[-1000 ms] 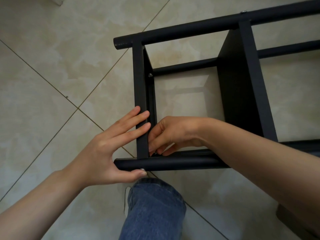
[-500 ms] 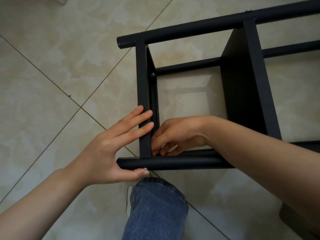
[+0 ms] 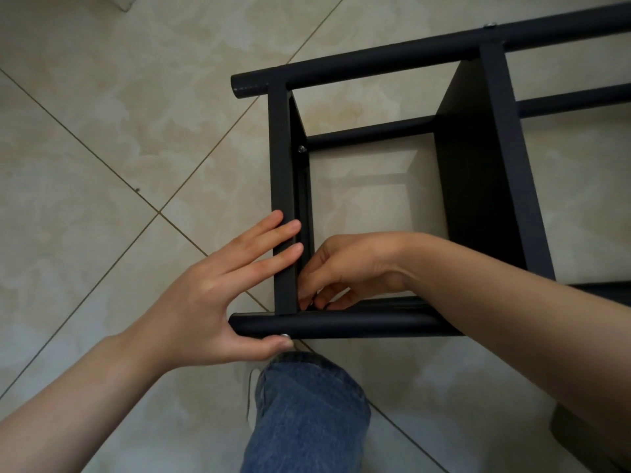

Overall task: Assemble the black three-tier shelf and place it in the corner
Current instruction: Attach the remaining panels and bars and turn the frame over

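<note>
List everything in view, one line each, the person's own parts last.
shelf frame: one, black, on its side on the floor.
screw heads: three, silver, on the far tube, inside the end panel, on the near tube.
floor: one, beige tiles, under everything.
pale object: one, white, top left edge, cut off.
dark object: one, blackish, bottom right corner, unclear.
jeans leg: one, blue, bottom centre.
left hand: one, bare, straight fingers on the end panel, thumb under the near tube.
right hand: one, bare, fingers curled in the inner corner; any held part hidden.
</note>
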Demonstrator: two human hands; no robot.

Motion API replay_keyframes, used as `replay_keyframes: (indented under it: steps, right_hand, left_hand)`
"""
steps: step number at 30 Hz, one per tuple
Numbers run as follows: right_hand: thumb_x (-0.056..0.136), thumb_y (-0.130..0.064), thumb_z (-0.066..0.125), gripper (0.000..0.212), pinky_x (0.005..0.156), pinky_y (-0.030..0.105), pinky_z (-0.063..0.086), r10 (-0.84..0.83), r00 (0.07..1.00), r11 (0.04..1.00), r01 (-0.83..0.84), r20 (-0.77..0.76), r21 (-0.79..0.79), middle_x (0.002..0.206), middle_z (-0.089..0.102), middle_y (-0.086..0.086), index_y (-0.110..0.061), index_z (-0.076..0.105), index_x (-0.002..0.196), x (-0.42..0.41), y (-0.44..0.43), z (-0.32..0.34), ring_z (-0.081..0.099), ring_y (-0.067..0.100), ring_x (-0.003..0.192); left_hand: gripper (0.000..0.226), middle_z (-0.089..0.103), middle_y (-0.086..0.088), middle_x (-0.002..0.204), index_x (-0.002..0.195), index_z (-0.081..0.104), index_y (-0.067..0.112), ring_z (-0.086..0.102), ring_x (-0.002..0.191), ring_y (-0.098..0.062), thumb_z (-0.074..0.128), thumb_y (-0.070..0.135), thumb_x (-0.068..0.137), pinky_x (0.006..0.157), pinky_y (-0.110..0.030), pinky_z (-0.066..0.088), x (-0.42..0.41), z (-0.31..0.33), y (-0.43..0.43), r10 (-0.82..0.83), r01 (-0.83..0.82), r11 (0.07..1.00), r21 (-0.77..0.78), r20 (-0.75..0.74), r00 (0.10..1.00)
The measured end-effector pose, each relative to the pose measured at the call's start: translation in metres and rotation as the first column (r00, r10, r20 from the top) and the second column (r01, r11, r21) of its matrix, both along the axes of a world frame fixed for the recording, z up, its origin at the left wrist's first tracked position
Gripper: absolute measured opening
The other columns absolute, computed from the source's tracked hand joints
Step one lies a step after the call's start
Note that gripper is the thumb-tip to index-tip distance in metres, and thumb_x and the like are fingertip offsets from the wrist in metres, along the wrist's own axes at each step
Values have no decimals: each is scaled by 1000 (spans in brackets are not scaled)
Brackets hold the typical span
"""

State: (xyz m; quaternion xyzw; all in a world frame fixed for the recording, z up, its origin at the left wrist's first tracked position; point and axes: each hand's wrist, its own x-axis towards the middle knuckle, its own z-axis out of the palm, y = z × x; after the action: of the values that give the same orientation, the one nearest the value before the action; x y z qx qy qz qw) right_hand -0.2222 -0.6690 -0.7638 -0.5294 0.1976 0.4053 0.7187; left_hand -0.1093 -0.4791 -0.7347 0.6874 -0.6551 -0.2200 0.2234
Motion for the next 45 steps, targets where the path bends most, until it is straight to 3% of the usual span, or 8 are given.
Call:
replay_keyframes:
  steps: [7,12,19,24,28,33,38,45]
  right_hand:
    - [88,-26,71,18,69,21,47,10,1000,996,-11,-16,-85,74,67,-4,-18,72,71,0,7,-3,57,7,69]
    - [91,-19,69,12,78,25,49,-1,1000,1000,1,-3,19,81,71,-3,-17,76,82,-2,0,-1,59,8,75]
    - [88,-23,71,20,75,25,48,5,1000,998,-6,-10,-70,77,70,-4,-21,74,68,0,5,-3,58,8,73]
    - [90,-19,70,10,82,28,48,24,1000,1000,-24,-12,7,82,72,-4,-18,76,83,-1,-3,0,59,9,77]
    - [89,-21,68,13,77,26,46,33,999,997,-35,-35,-70,80,69,-3,-18,73,77,-1,4,-2,58,10,75]
    - [89,-22,70,9,79,27,48,29,999,999,-30,-30,-15,85,72,-2,-15,76,87,-1,-1,0,59,10,76]
    - [88,-21,69,9,77,26,48,45,997,996,-49,-64,-73,79,70,-3,-15,73,84,1,3,0,58,9,72]
    - [89,-18,70,8,80,26,49,53,997,999,-53,-55,15,82,72,-2,-16,75,82,0,-5,1,58,10,75]
  left_hand:
    - [83,35,-6,162,147,45,7,25,153,-29,78,46,82,123,-37,27,-1,-1,1,2,-2,1000,-2,-5,1000]
    - [82,35,-7,162,147,45,7,24,153,-29,78,46,82,123,-37,27,-1,0,0,5,-5,1000,0,-11,1000]
    - [83,35,-8,162,147,46,5,23,154,-27,78,45,82,123,-36,26,-3,0,0,14,-14,1000,9,-14,1000]
    - [82,34,-6,163,148,45,7,23,154,-27,77,45,82,123,-34,26,-4,1,0,22,-21,1000,11,-22,1000]
    - [83,33,-4,163,149,44,9,23,154,-27,77,46,83,123,-35,26,-4,-1,1,21,-21,1000,4,-25,999]
    - [83,34,-4,163,149,44,9,23,154,-27,79,44,81,123,-36,26,-4,-1,1,21,-22,1000,-3,-28,999]
    - [83,34,-6,163,148,45,10,23,154,-26,79,43,81,123,-35,26,-5,0,0,28,-28,1000,6,-35,999]
    - [83,33,-4,163,149,45,9,23,154,-27,79,45,82,123,-34,26,-5,-1,1,22,-22,1000,1,-34,999]
